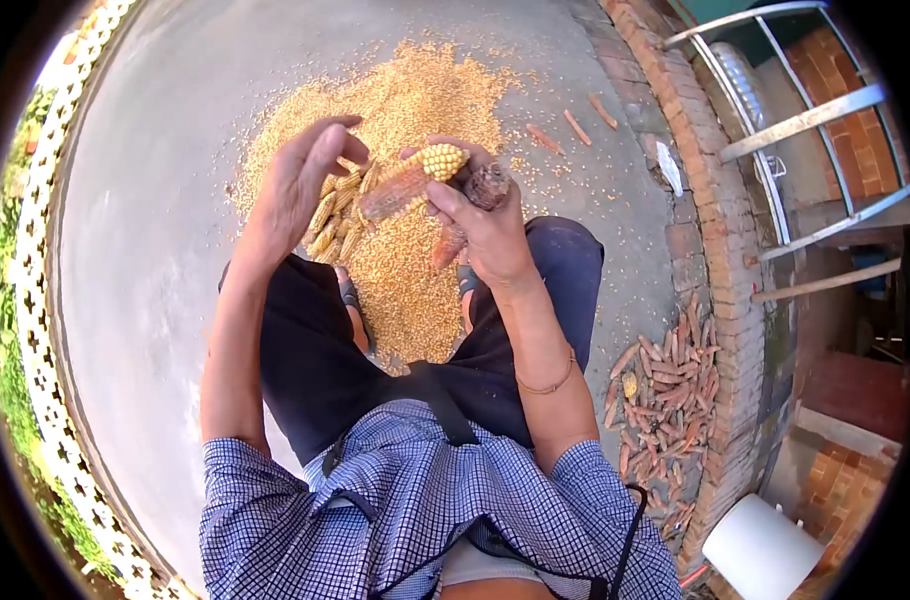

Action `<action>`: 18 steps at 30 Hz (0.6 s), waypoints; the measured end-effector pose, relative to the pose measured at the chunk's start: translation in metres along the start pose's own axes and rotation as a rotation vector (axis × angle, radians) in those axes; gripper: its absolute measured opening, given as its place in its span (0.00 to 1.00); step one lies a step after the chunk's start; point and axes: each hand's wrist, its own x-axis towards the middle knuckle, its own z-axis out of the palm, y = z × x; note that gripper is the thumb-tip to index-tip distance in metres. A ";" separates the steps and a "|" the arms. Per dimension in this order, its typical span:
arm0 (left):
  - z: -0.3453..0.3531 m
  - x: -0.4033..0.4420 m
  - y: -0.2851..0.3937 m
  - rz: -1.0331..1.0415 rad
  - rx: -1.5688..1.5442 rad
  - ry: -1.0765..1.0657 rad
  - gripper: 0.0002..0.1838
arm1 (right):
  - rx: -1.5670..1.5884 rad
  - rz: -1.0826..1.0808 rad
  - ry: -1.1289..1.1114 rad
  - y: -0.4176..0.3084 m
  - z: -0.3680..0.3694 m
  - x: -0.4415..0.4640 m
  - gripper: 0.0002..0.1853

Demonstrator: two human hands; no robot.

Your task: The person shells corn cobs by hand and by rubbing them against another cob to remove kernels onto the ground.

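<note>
My right hand [490, 225] is closed around a partly shelled corn cob [397, 192]. Yellow kernels cover the cob's far end, while its near side is bare and reddish. A dark bare cob [488, 187] is also in that hand, and a reddish cob [447, 246] shows below the palm. To the left, my left hand [300, 185] is raised with its fingers curved and apart, holding nothing. Several unshelled corn ears [343, 210] lie beneath it on a wide heap of loose kernels [405, 275], between my feet.
A few bare cobs [577, 127] lie on the concrete floor [155, 200] at the upper right. More cobs are piled [665, 390] against a low brick edge [730, 330]. Beyond it stand a metal frame [800, 125] and a white bucket [763, 550]. A pierced white wall [50, 380] borders the left.
</note>
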 end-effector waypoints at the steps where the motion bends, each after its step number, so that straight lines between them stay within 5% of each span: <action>1: 0.002 -0.013 -0.004 -0.079 -0.101 -0.069 0.36 | -0.036 -0.019 -0.044 -0.003 0.003 0.002 0.22; 3: 0.006 -0.028 -0.015 -0.159 -0.272 -0.242 0.45 | -0.026 -0.045 -0.099 -0.003 0.013 0.004 0.23; 9: 0.005 -0.028 -0.014 -0.123 -0.546 -0.146 0.27 | -0.193 -0.024 -0.103 -0.009 0.027 0.028 0.21; 13: 0.000 -0.024 -0.016 -0.077 -0.708 -0.033 0.25 | -0.134 -0.046 -0.009 -0.012 0.046 0.057 0.17; 18: -0.004 -0.020 -0.036 -0.054 -0.419 0.150 0.22 | -0.022 0.000 -0.018 -0.002 0.064 0.066 0.16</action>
